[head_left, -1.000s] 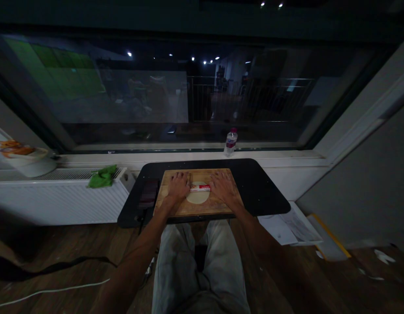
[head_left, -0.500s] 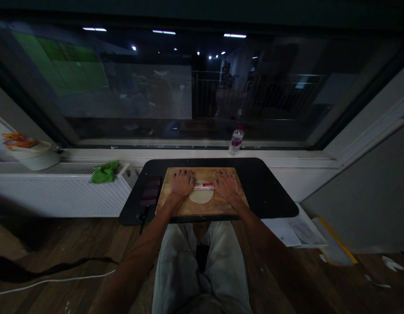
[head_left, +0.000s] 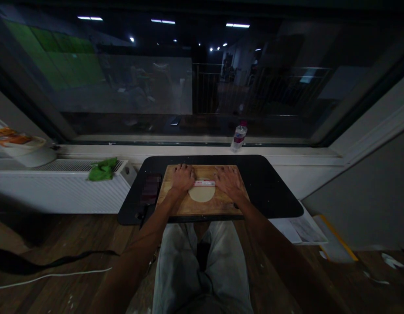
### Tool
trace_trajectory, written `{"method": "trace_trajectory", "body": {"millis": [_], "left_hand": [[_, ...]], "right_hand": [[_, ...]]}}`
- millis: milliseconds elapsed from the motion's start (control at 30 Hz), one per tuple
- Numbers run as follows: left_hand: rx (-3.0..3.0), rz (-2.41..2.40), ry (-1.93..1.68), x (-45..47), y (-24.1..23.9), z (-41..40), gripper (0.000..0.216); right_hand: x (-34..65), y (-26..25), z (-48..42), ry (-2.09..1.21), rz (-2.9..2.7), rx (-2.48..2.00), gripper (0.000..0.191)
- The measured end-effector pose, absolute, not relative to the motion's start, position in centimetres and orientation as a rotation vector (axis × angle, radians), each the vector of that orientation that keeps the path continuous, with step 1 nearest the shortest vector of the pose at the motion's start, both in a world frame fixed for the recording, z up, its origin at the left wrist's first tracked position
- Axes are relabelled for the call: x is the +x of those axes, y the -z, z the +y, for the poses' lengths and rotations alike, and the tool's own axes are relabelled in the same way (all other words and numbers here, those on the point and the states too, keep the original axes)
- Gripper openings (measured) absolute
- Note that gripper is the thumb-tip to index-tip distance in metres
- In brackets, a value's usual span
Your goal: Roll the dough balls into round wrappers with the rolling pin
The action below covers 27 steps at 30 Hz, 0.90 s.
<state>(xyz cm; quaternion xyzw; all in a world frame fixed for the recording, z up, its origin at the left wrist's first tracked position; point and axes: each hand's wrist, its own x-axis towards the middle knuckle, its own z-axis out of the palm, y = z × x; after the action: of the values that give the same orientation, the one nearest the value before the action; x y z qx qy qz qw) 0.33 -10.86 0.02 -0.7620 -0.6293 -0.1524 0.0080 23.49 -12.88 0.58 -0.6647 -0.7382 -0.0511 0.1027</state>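
Observation:
A rolling pin (head_left: 205,183) with a white and red printed wrap lies crosswise over the far part of a round, flat sheet of dough (head_left: 202,194). The dough rests on a wooden cutting board (head_left: 195,209). My left hand (head_left: 183,178) is over the pin's left end, its fingers bent over the far side. On the right end sits my right hand (head_left: 228,179), fingers draped forward over it and slightly apart. Both ends of the pin are hidden beneath my hands.
The board stands on a black table (head_left: 267,192) by the window. Dark flat items (head_left: 151,188) lie left of the board. A plastic bottle (head_left: 239,137) stands on the sill. A green cloth (head_left: 103,169) lies on the radiator (head_left: 90,192); papers (head_left: 303,229) are at the lower right.
The pin has turned, showing a different side of its wrap, and sits slightly farther toward the dough's far edge. Both hands moved forward a little with it. The camera view has shifted slightly.

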Motion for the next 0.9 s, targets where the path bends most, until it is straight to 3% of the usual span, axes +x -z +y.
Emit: {"method": "trace_trajectory", "body": {"millis": [900], "left_hand": [[-2.38, -1.987, 0.325, 0.5, -1.3, -7.9, 0.039]], "right_hand": [[23.6, -1.3, -10.0, 0.107, -2.201, -2.053, 0.052]]}}
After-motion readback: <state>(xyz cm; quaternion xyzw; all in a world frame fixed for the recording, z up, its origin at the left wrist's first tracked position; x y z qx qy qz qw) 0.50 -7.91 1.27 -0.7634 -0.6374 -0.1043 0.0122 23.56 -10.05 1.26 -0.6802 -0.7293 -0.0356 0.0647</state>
